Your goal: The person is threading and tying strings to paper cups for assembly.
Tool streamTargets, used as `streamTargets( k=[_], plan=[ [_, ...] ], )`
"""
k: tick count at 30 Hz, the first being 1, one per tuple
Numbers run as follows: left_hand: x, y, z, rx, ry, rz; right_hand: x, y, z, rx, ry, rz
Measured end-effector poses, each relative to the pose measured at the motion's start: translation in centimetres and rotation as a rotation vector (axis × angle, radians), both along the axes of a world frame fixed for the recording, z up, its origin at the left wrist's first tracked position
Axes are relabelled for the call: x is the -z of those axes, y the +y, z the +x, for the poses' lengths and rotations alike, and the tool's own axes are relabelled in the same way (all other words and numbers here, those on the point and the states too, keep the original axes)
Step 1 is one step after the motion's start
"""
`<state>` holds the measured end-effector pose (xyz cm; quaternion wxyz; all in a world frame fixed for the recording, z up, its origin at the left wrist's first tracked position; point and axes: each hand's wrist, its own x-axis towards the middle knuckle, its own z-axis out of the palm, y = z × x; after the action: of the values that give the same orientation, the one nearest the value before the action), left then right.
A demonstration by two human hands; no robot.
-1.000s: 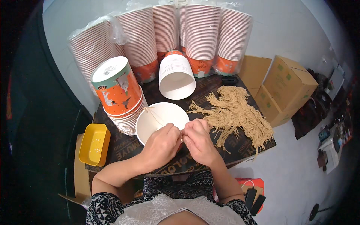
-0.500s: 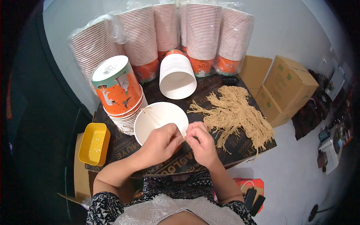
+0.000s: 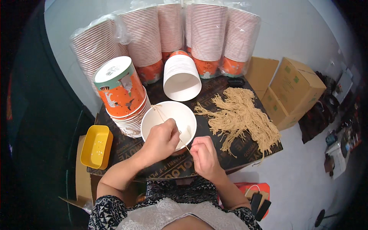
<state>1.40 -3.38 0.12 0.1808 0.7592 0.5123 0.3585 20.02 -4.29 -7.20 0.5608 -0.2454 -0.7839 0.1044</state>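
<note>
A white-lined paper bucket (image 3: 186, 115) stands mouth up at the table's front, with a thin tan cord (image 3: 184, 145) running from its far left rim across the mouth. My left hand (image 3: 161, 138) is closed over the near left rim, its fingers pinching the cord. Just outside the near right rim, my right hand (image 3: 205, 156) pinches the cord's end. A short stretch of cord is drawn straight between the two hands. My left hand hides part of the bucket's near side.
Left of the bucket rises an orange printed bucket stack (image 3: 122, 96), upside down. A yellow tray (image 3: 109, 147) with small white bits sits at the left edge. Tan cords (image 3: 245, 119) lie heaped at right. Behind are a tipped bucket stack (image 3: 182, 78) and several wrapped stacks (image 3: 209, 34).
My hands have drawn apart, the left moving slightly up and the right down, with cord now stretched between them. The bucket has shifted a little right and away from me.
</note>
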Motion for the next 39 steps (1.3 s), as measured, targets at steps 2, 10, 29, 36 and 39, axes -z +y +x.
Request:
streamTargets(
  k=[2, 10, 29, 36, 39],
  plan=[
    [-0.4, -0.1, -0.1, -0.004, 0.019, 0.02, -0.3, -0.2, 0.4, -0.036, -0.071, -0.151],
    [-1.0, -1.4, -0.4, 0.184, -0.057, 0.083, -1.4, -0.3, 0.1, -0.04, 0.051, -0.145],
    [0.1, -1.6, -0.5, 0.234, 0.02, 0.296, 1.1, -0.6, -1.7, -0.123, 0.333, -0.174],
    [-0.9, -3.4, -1.0, 0.351, 0.248, 0.278, 1.9, -0.5, -2.3, 0.015, 0.419, -0.103],
    [-1.0, -3.8, -0.9, 0.394, 0.268, 0.281, 1.7, -0.9, -2.3, 0.026, 0.43, -0.164]
  ],
)
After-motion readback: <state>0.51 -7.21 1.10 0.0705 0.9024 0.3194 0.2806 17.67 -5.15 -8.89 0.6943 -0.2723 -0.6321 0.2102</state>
